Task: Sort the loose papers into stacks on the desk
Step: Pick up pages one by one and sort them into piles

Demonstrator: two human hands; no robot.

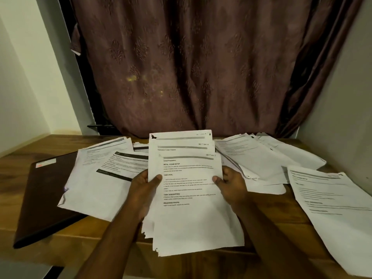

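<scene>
Head view: left hand (144, 190) and right hand (231, 185) grip a fanned sheaf (189, 188) above the table (271, 220), fingers mostly hidden behind it. Legible headings: "TASK GOAL", "TASK DESCRIPTION", "REQUIRED PROPS"; body text blurred.

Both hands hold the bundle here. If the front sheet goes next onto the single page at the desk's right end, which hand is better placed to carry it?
Probably the right hand: it pinches the held bundle on the side nearer the single page, while the left hand can keep the rest.

Paper sheaf (189, 198) between both hands (144, 190)
</scene>
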